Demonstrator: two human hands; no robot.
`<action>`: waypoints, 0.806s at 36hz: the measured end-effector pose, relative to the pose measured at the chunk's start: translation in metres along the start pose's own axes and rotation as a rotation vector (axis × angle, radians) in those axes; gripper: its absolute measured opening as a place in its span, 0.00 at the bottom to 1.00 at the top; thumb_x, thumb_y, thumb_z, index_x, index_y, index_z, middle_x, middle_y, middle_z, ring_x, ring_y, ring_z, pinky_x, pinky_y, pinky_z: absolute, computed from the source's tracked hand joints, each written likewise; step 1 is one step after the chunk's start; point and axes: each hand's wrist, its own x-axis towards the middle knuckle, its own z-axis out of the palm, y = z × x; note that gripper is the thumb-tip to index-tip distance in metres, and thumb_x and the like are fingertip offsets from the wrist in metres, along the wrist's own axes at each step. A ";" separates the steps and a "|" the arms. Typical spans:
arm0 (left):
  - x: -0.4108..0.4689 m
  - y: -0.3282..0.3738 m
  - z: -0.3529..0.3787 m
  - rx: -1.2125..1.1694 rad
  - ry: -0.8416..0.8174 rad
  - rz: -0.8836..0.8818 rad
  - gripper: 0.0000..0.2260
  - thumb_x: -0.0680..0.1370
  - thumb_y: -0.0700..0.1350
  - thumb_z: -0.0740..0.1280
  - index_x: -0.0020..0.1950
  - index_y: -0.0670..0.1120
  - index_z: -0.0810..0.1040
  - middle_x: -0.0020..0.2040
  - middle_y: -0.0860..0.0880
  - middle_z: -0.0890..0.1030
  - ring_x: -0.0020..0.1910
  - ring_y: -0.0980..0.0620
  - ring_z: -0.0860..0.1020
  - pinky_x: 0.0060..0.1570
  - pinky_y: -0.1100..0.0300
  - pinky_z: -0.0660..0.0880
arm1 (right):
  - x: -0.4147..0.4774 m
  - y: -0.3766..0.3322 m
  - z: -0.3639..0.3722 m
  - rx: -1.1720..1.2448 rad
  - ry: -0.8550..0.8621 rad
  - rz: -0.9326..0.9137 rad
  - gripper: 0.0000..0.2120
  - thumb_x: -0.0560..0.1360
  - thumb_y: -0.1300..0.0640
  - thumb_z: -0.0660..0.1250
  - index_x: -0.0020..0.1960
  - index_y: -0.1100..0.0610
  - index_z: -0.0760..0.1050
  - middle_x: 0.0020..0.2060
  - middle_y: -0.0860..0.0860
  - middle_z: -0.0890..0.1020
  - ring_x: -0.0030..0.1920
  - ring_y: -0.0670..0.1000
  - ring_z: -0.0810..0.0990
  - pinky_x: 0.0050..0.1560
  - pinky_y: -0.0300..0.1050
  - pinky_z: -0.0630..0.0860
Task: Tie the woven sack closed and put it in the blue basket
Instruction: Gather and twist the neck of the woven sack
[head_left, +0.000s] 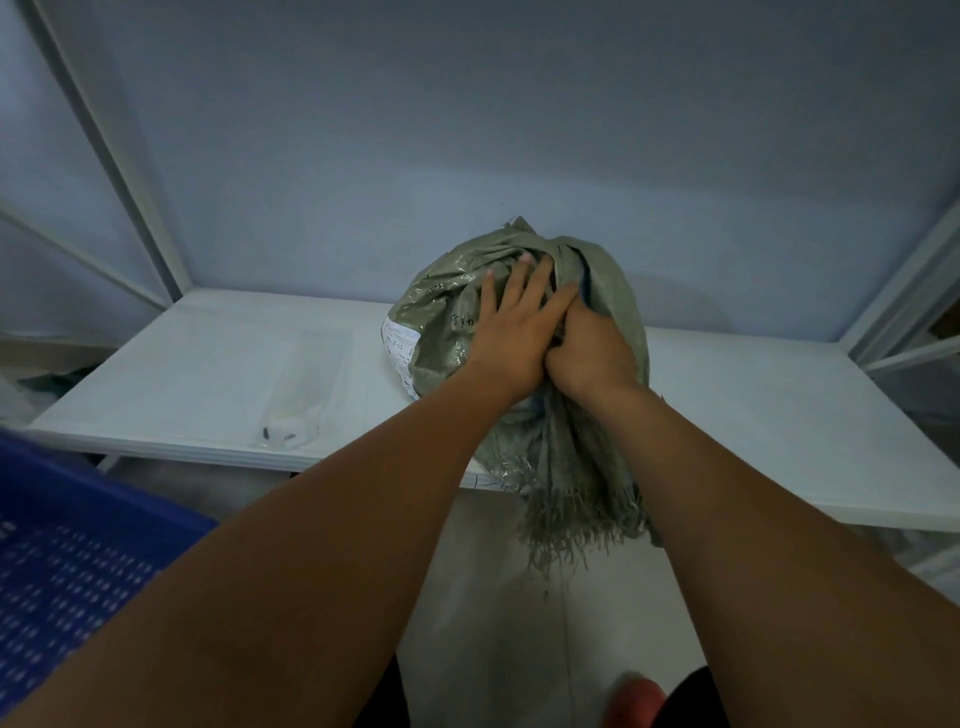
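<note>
A grey-green woven sack (441, 312) sits on the white shelf (208, 364), bulging and round, with a white label on its left side. Its gathered neck runs toward me and the frayed end (576, 519) hangs over the shelf's front edge. My left hand (509, 332) lies flat on top of the sack, fingers straight and spread. Just to its right, my right hand (592, 353) grips the bunched neck fabric, fingers curled into it. The blue basket (67, 561) with a perforated wall stands at the lower left, below the shelf.
A clear plastic bag (301, 395) with a small white item lies on the shelf left of the sack. White rack posts (135, 171) rise at both sides before a pale wall. Pale floor lies below, and a reddish shoe (634, 699) shows at the bottom.
</note>
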 end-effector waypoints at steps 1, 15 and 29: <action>0.000 -0.001 0.000 -0.006 0.003 -0.005 0.29 0.79 0.45 0.66 0.79 0.51 0.61 0.83 0.42 0.53 0.82 0.40 0.46 0.77 0.36 0.40 | -0.001 0.000 0.000 -0.009 -0.002 -0.007 0.23 0.74 0.65 0.62 0.69 0.57 0.70 0.52 0.57 0.83 0.50 0.58 0.81 0.48 0.54 0.81; -0.004 -0.015 -0.012 0.085 -0.052 -0.170 0.18 0.78 0.49 0.66 0.65 0.45 0.78 0.66 0.44 0.77 0.72 0.42 0.68 0.77 0.37 0.51 | 0.005 0.012 -0.007 -0.074 0.040 0.170 0.51 0.65 0.38 0.69 0.80 0.49 0.49 0.81 0.57 0.49 0.80 0.59 0.43 0.77 0.63 0.45; -0.007 -0.018 -0.013 0.137 -0.024 -0.184 0.36 0.72 0.48 0.72 0.77 0.47 0.62 0.77 0.38 0.62 0.79 0.39 0.58 0.76 0.31 0.49 | 0.000 0.018 -0.012 -0.036 -0.166 0.181 0.05 0.74 0.53 0.65 0.49 0.51 0.75 0.48 0.51 0.80 0.51 0.57 0.79 0.60 0.56 0.76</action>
